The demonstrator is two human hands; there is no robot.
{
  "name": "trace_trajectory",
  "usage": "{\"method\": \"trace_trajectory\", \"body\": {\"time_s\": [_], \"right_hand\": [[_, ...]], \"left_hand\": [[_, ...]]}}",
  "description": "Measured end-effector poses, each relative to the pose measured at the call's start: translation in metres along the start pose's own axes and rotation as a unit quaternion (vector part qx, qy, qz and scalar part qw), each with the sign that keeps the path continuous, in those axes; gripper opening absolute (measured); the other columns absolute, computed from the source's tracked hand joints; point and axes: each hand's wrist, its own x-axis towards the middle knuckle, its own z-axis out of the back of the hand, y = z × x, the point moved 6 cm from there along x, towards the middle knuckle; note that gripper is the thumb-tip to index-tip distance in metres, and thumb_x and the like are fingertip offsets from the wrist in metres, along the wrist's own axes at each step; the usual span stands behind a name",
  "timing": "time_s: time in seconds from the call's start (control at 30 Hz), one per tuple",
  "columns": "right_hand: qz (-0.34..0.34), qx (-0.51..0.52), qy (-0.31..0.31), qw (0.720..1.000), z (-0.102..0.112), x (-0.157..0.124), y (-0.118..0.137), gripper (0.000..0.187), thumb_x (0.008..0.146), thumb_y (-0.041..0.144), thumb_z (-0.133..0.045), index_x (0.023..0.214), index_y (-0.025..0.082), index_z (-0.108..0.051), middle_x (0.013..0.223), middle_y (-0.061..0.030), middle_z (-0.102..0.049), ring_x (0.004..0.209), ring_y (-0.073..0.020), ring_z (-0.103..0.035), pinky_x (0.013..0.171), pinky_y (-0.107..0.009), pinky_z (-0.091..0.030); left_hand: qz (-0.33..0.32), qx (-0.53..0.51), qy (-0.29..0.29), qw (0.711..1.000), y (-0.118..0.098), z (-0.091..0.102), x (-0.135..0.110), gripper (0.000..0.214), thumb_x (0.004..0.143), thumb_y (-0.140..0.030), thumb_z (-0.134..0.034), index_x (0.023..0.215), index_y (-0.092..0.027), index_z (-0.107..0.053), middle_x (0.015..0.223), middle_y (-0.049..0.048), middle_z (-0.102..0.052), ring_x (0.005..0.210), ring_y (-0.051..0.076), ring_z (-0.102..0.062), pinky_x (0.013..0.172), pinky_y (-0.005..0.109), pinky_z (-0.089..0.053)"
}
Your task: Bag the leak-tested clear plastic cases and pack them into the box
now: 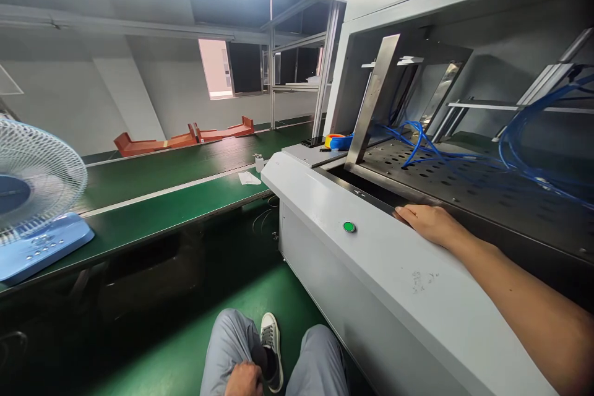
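My right hand point(427, 221) rests on the inner edge of a light grey machine front point(371, 247), its fingers curled over the dark metal rim point(375, 199) of a long slot. A green round button point(349, 227) sits on the sloping panel to the left of that hand. At the bottom of the view, my left hand point(244, 378) lies on my left thigh, cut off by the frame edge. Its fingers look curled in, and whatever they may hold is hidden.
Blue tubes point(420, 142) loop over a perforated metal plate point(394, 164) inside the machine. A tape roll point(338, 142) lies at its far corner. On the left stand a green conveyor point(153, 216), a blue fan point(41, 179), a small white bottle point(258, 163) and orange-red trays point(223, 131).
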Motion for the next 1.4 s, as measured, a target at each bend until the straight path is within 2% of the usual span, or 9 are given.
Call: {"method": "trace_trajectory", "body": {"time_s": [0.1,0.17,0.43,0.97,1.1,1.2,1.3,1.4], "right_hand": [[-0.005,0.0,0.002,1.0,-0.001,0.0,-0.001,0.046,0.104,0.047,-0.035,0.085,0.025,-0.07,0.09,-0.0052,-0.072,0.089,-0.0245,-0.063,0.074,-0.032,-0.041],[-0.01,0.002,0.001,1.0,-0.001,-0.001,-0.001,0.046,0.103,0.048,-0.035,0.085,0.025,-0.07,0.09,-0.005,-0.072,0.089,-0.0244,-0.063,0.073,-0.031,-0.041],[0.0,0.002,0.002,1.0,0.001,-0.004,0.002,0.045,0.105,0.046,-0.035,0.085,0.024,-0.069,0.091,-0.0051,-0.071,0.09,-0.0238,-0.063,0.075,-0.031,-0.04],[0.005,0.002,0.004,1.0,0.002,-0.006,0.004,0.046,0.105,0.046,-0.034,0.085,0.024,-0.069,0.091,-0.0046,-0.072,0.09,-0.0236,-0.063,0.076,-0.031,-0.04],[-0.002,-0.003,0.004,1.0,0.003,-0.007,0.005,0.046,0.104,0.045,-0.034,0.084,0.024,-0.07,0.091,-0.0059,-0.072,0.09,-0.0248,-0.063,0.074,-0.031,-0.04],[-0.013,0.0,0.006,1.0,0.004,-0.009,0.006,0.047,0.104,0.046,-0.034,0.085,0.025,-0.07,0.092,-0.0059,-0.072,0.09,-0.0252,-0.064,0.073,-0.031,-0.041],[-0.013,0.004,0.01,1.0,0.004,-0.01,0.007,0.046,0.104,0.047,-0.033,0.086,0.025,-0.07,0.092,-0.0056,-0.072,0.091,-0.0251,-0.063,0.073,-0.031,-0.041],[-0.012,0.005,0.009,1.0,0.004,-0.009,0.007,0.046,0.104,0.047,-0.034,0.085,0.025,-0.069,0.093,-0.0054,-0.071,0.092,-0.0248,-0.063,0.075,-0.031,-0.041]], "left_hand": [[-0.05,0.051,-0.027,0.997,-0.001,-0.001,0.004,0.021,0.045,-0.025,-0.058,0.051,-0.022,-0.038,0.07,0.0068,-0.051,0.104,0.041,-0.059,0.101,0.056,-0.038],[-0.065,0.076,-0.034,0.994,0.002,-0.004,0.007,0.017,0.05,-0.025,-0.059,0.054,-0.022,-0.042,0.07,0.0072,-0.053,0.1,0.041,-0.062,0.098,0.055,-0.041],[-0.081,0.128,-0.023,0.988,0.008,-0.011,0.014,0.007,0.058,-0.024,-0.057,0.063,-0.024,-0.052,0.08,0.0089,-0.062,0.108,0.044,-0.063,0.099,0.058,-0.042],[-0.066,0.14,-0.01,0.988,0.004,-0.007,0.013,0.02,0.054,-0.028,-0.056,0.059,-0.024,-0.037,0.08,0.0078,-0.061,0.112,0.044,-0.062,0.101,0.06,-0.041],[-0.062,0.155,-0.003,0.986,0.002,-0.006,0.011,0.015,0.054,-0.027,-0.056,0.058,-0.025,-0.042,0.08,0.007,-0.063,0.111,0.044,-0.064,0.1,0.06,-0.041],[-0.066,0.171,0.002,0.983,-0.001,-0.004,0.008,0.004,0.059,-0.027,-0.055,0.062,-0.026,-0.052,0.088,0.0078,-0.067,0.113,0.043,-0.063,0.102,0.059,-0.042],[-0.064,0.192,0.011,0.979,-0.004,-0.002,0.003,0.011,0.067,-0.024,-0.055,0.073,-0.028,-0.063,0.102,0.0086,-0.071,0.117,0.04,-0.062,0.105,0.056,-0.043],[-0.053,0.213,0.029,0.975,-0.006,0.0,-0.002,0.017,0.077,-0.026,-0.061,0.092,-0.024,-0.07,0.113,0.0093,-0.071,0.12,0.034,-0.062,0.107,0.053,-0.043]]}}
